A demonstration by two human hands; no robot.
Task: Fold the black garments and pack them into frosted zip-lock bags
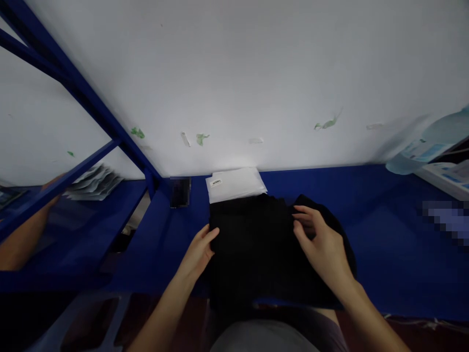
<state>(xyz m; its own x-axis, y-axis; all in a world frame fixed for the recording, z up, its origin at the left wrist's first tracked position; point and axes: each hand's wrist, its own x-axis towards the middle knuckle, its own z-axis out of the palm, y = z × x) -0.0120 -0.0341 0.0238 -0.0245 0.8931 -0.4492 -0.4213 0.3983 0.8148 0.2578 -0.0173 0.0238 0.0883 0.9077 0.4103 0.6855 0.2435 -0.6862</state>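
Note:
A piece of black cloth [252,244], probably a garment, lies partly folded at the front of the blue table and hangs over its edge. At its left edge is my left hand [200,249], closed on the cloth with the thumb on top and the other fingers partly hidden. Over the right part, my right hand [322,244] has curled fingers, with thumb and fingertips at a fold of the cloth. A stack of white packets [238,183], the top one with a barcode label, sits just behind the cloth, its front edge covered by it.
The blue table [381,234] runs along a white wall [256,88]. A dark phone-like object [180,192] lies left of the packets. A blue frame [91,107] divides off the left side, where another person's arm [29,234] reaches near stacked bags [95,183]. A large bottle [421,149] lies at right.

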